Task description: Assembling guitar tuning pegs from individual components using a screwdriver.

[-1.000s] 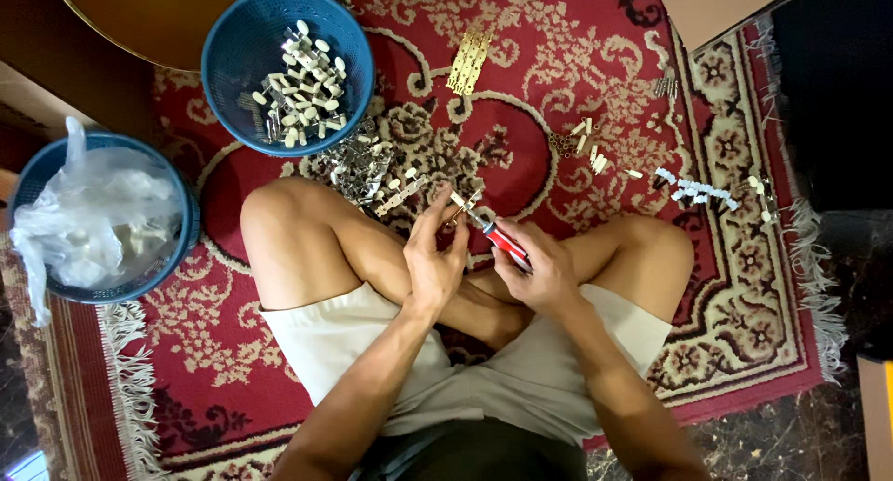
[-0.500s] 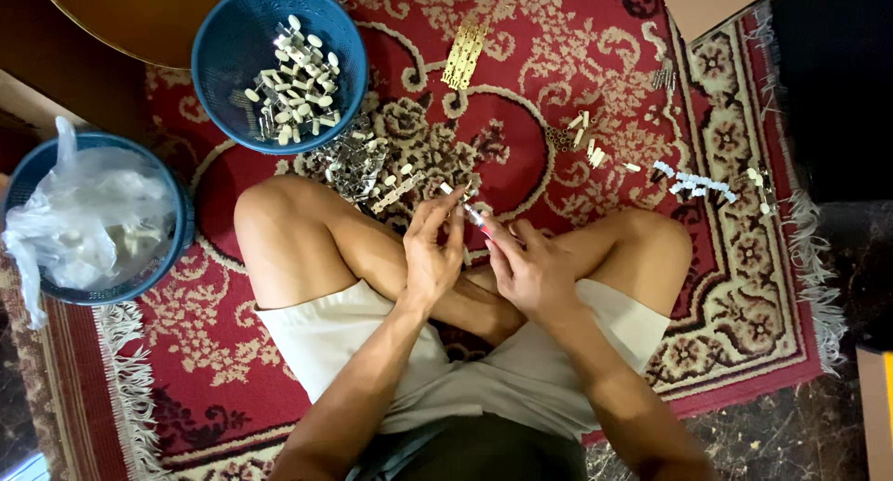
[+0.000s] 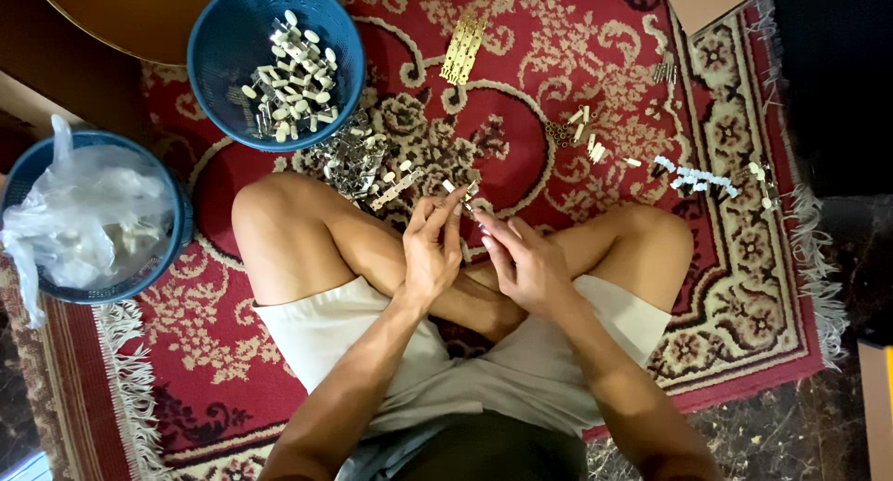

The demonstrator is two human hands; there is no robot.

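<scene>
I sit cross-legged on a red patterned carpet (image 3: 558, 34). My left hand (image 3: 430, 253) and my right hand (image 3: 528, 265) meet above my crossed shins. Their fingertips pinch a small white and metal part (image 3: 468, 198) between them. Just beyond the fingertips lies a pile of small metal pieces (image 3: 358, 155) on the carpet. No tool shows in either hand.
At the far left stands a blue basket (image 3: 223, 30) with several small white pieces. A second blue basket (image 3: 179, 216) holds a clear plastic bag. A brass strip (image 3: 462, 48), loose white pieces (image 3: 586, 137) and pale blue pieces (image 3: 698, 177) lie on the carpet.
A red-handled tool seen in my right hand one second ago no longer shows. Both hands have shifted slightly forward and now pinch the small part together.
</scene>
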